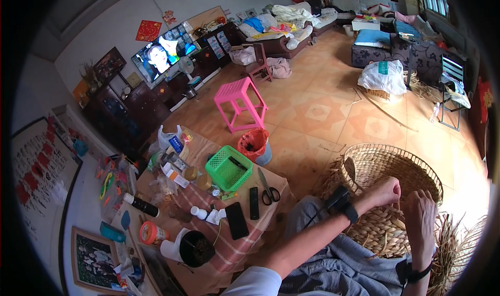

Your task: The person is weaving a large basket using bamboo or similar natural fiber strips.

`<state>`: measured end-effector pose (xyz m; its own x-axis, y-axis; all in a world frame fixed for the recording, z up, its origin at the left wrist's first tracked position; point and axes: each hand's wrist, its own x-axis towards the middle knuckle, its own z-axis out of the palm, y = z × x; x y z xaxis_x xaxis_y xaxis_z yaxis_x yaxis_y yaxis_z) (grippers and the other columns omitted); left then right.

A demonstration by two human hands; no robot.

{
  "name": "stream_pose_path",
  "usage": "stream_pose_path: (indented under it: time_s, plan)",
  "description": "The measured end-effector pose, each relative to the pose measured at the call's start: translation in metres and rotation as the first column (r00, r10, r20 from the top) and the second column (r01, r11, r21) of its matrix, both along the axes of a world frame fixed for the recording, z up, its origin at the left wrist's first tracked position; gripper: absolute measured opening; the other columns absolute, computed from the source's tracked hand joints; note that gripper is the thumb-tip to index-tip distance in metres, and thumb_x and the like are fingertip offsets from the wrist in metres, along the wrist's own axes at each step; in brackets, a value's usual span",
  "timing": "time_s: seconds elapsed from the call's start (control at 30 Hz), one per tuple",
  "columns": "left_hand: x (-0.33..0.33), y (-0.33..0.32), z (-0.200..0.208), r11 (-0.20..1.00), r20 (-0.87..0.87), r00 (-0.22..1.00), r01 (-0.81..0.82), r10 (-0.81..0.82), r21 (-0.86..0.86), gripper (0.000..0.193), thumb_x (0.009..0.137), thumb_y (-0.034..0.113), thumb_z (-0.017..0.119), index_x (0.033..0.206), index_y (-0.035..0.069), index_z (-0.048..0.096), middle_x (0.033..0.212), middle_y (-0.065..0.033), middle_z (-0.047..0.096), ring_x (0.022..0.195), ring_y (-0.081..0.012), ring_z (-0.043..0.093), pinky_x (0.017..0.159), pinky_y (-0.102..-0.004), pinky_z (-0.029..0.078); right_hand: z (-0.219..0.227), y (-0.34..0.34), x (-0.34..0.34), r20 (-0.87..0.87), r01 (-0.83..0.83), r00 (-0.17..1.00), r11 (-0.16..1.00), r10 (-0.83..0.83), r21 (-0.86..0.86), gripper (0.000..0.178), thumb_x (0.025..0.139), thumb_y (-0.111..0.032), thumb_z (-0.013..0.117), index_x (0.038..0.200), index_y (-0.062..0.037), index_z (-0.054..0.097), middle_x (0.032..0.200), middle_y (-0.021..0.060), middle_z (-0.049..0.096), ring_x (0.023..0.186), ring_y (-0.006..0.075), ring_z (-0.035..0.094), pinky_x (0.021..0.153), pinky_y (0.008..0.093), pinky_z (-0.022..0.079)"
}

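A: What takes up the most room?
B: The tiled floor point(333, 108), orange-brown with a pale pattern, running back toward the sofas. Next in size comes the surface point(260, 224) at the person's left, partly under a checked cloth and crowded with small items.

A: And after that?
B: The round woven basket point(375, 236). It sits right by the person's lap, on the right side, with its mouth facing up and a looped rim along the far edge. Loose dried strands point(458, 252) bunch to the right of it.

A: Anything of middling size?
B: A pink stool point(237, 92) stands upright beyond the surface. Near it, just off the surface's far corner, is a bin point(264, 155) with a red liner. A green plastic tray point(223, 177) rests on the surface, with a dark object inside.

A: What about the hands?
B: Both are at the basket's near side, close together but apart. The left hand point(384, 192) has its fingers curled in; the right hand point(420, 210) has its fingers bent downward. I cannot tell how tightly either closes, or whether a strand is pinched there.

A: And the smallest?
B: Scissors point(266, 186) with dark handles, then a black phone point(237, 220), both lying on the surface.
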<state>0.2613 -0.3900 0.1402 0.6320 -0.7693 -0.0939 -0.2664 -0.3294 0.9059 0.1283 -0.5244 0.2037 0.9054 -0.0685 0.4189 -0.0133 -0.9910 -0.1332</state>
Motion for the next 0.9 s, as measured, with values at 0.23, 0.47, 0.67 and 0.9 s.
stream_pose_path:
  time_s: [0.23, 0.47, 0.67, 0.9]
  plan:
    - [-0.027, 0.014, 0.002, 0.921, 0.131, 0.952, -0.225, 0.277, -0.318, 0.017, 0.090, 0.008, 0.070, 0.101, 0.001, 0.059, 0.082, -0.0113, 0.067, 0.078, -0.0223, 0.068, 0.071, -0.0370, 0.054, -0.011, -0.012, 0.024, -0.263, -0.040, 0.941, 0.843, 0.212, 0.537, 0.034, 0.080, -0.031, 0.084, 0.079, 0.0010, 0.073, 0.072, 0.0230, 0.067, 0.070, 0.0391, 0.071, 0.064, 0.0446, 0.053]
    - [-0.055, 0.035, 0.016, 0.966, 0.403, 0.893, -0.110, 0.200, -0.235, 0.044, 0.084, 0.012, 0.080, 0.109, 0.001, 0.046, 0.092, -0.0239, 0.066, 0.089, -0.0463, 0.068, 0.077, -0.0494, 0.054, -0.027, -0.034, 0.045, -0.324, -0.109, 0.931, 0.977, 0.165, 0.183, 0.024, 0.083, -0.026, 0.077, 0.076, -0.0025, 0.077, 0.067, 0.0216, 0.064, 0.067, 0.0400, 0.069, 0.062, 0.0455, 0.053]
    - [-0.056, 0.031, 0.019, 0.994, 0.481, 0.871, -0.111, 0.099, -0.003, 0.046, 0.081, 0.010, 0.082, 0.107, 0.000, 0.045, 0.091, -0.0250, 0.065, 0.091, -0.0446, 0.067, 0.076, -0.0520, 0.052, -0.015, -0.034, 0.050, -0.331, -0.143, 0.905, 0.923, 0.268, 0.357, 0.019, 0.083, -0.021, 0.074, 0.077, -0.0033, 0.078, 0.066, 0.0217, 0.064, 0.065, 0.0362, 0.069, 0.061, 0.0461, 0.052]
    - [-0.067, 0.025, -0.002, 0.976, 0.504, 0.835, -0.193, 0.219, -0.103, 0.046, 0.081, 0.010, 0.081, 0.107, 0.000, 0.045, 0.087, -0.0234, 0.064, 0.091, -0.0453, 0.065, 0.078, -0.0532, 0.051, -0.026, -0.075, 0.058, -0.520, -0.284, 0.753, 0.912, 0.402, 0.295, 0.016, 0.083, -0.020, 0.076, 0.076, -0.0063, 0.075, 0.067, 0.0147, 0.066, 0.061, 0.0280, 0.066, 0.058, 0.0406, 0.052]
